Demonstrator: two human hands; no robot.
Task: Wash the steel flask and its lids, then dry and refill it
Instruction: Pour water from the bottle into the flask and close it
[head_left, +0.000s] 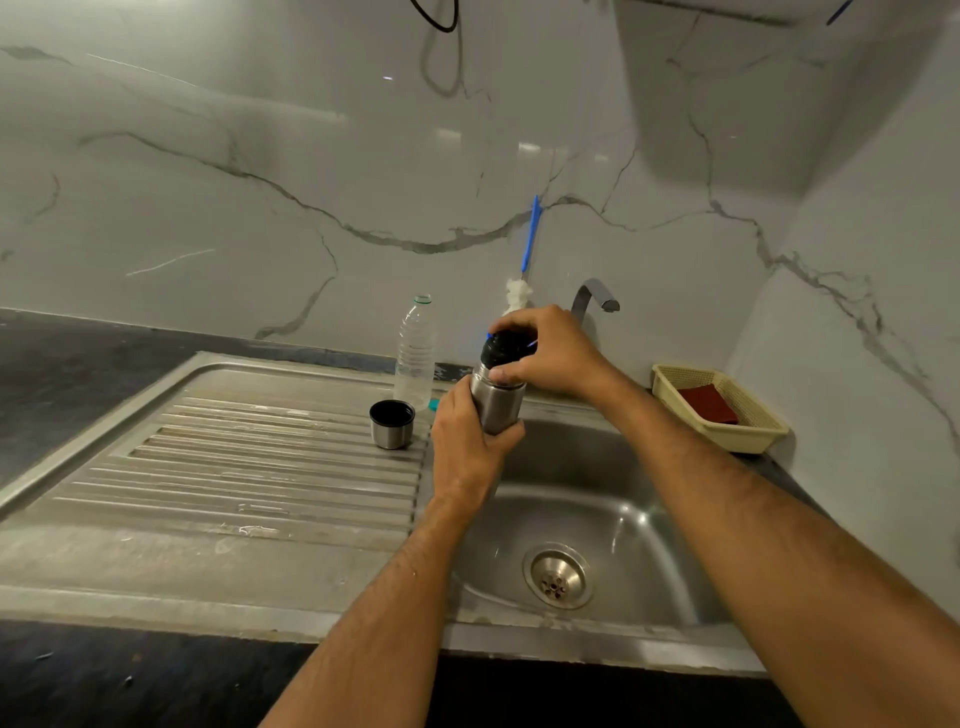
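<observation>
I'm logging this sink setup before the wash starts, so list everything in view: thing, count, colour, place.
steel flask: 1, silver, held over the sink's left edge
inner lid: 1, black, on the flask's top
cup lid: 1, silver with dark inside, standing open side up on the drainboard
water bottle: 1, clear, at the back of the drainboard
bottle brush: 1, blue handle with white head, behind the flask against the wall
tap: 1, silver, behind the sink
sink: 1, steel, with a drain
drainboard: 1, steel, left of the sink
basket: 1, cream, right of the sink, holding a dark red pad
left hand: grips the flask body
right hand: grips the inner lid
</observation>
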